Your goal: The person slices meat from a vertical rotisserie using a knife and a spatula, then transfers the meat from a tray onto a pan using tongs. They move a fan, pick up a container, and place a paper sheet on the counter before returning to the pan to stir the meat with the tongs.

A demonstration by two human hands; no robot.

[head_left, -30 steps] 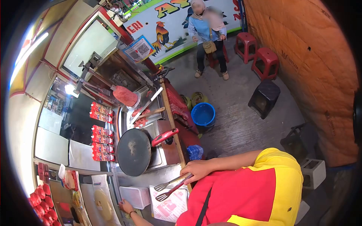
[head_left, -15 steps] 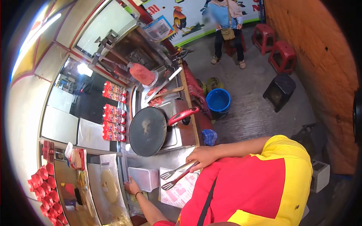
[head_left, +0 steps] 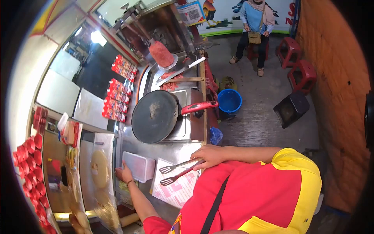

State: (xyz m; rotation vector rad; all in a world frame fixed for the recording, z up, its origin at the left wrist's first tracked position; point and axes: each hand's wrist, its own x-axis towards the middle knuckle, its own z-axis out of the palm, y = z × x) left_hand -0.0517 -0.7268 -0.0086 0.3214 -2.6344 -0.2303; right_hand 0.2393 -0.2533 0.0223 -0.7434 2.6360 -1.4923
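My right hand [head_left: 210, 156] is closed round a pair of metal tongs [head_left: 177, 171], whose slotted ends point left over a printed paper sheet [head_left: 171, 190]. The tong arms stand apart with nothing between them. At the near left corner of a whitish plastic container [head_left: 138, 166] is my left hand [head_left: 124, 174], thumb at its upper edge and fingers along its side. A dark round pan [head_left: 155, 117] with a red handle [head_left: 199, 107] rests on the steel stove top beyond.
A meat cone [head_left: 161, 54] stands on a spit, with a long knife [head_left: 182, 71] and meat shavings near it. Red packages [head_left: 117, 100] line the glass. To the right are a blue bucket [head_left: 229, 100], red stools [head_left: 302, 76] and a seated person [head_left: 255, 27].
The camera view has turned, so the scene appears shifted and slightly rotated. Both hands keep nearly the same places relative to the container and paper, and the tongs stay in my right hand.
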